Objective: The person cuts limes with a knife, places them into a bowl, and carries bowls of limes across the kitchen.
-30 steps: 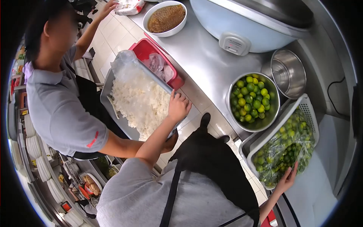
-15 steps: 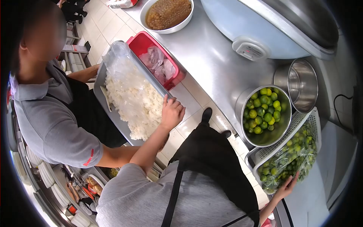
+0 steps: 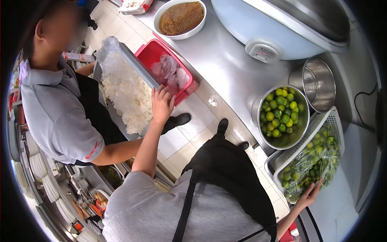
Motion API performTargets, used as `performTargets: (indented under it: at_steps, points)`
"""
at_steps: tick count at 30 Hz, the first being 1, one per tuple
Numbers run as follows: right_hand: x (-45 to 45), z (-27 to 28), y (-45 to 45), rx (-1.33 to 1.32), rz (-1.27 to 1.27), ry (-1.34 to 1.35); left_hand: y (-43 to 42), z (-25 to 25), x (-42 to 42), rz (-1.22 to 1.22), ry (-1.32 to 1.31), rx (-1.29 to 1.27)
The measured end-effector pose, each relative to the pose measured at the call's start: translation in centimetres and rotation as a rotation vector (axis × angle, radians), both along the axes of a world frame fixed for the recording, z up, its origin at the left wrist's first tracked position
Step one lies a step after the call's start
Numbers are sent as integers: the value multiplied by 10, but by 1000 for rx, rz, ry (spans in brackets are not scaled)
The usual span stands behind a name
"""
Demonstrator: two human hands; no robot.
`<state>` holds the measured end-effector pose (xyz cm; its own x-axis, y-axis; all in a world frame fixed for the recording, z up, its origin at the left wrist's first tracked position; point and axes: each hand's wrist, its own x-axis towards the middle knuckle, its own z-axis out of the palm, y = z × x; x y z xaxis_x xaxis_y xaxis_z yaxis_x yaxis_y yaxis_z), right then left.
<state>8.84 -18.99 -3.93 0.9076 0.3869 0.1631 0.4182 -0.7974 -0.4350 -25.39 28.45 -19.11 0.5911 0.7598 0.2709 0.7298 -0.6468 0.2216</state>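
Observation:
A grey tray [image 3: 139, 64] of cooked white rice [image 3: 127, 109], partly covered with clear plastic, is between a co-worker in a grey shirt and me. My left hand [image 3: 163, 105] has its fingers curled over the tray's near corner. On the right, my right hand [image 3: 308, 197] rests with its fingers stretched out on a clear plastic bag of small green limes [image 3: 310, 165]. That bag lies in a white perforated basket [image 3: 336, 117]. Beside the basket, a steel pot [image 3: 260, 121] holds loose green and yellowish limes [image 3: 282, 113]. The co-worker's hand at the tray's far side is partly hidden.
A red bin [image 3: 189, 89] with crumpled plastic stands beside the steel counter [image 3: 229, 68]. On the counter are a white bowl [image 3: 179, 37] of brown pearls in liquid, a large light-blue cooker [image 3: 242, 24] and another steel pot [image 3: 322, 82]. Stacked plates [image 3: 38, 165] are at the left.
The rice tray and the co-worker have shifted left, away from the counter. My left hand has moved with the tray's corner. My right hand stays on the lime bag.

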Motion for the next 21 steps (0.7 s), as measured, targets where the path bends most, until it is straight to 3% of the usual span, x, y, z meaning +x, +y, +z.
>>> performTargets:
  at_steps: [8, 12, 16, 18, 21]
  points:
    - [7, -14, -20, 79, 30, -87, -37, 27, 61, -116, -252, -104]
    - [1, 10, -12, 242, -26, 124, -77, 65, 110, -230, -416, -110]
    - [-1, 36, -25, 307, 18, -2, -133, 125, 158, -379, -524, -145]
    - [-2, 56, -38, 405, -116, 66, -166, 151, 182, -529, -577, -137]
    - [5, 84, -44, 146, -238, -13, -226, 173, 221, -734, -615, -212]
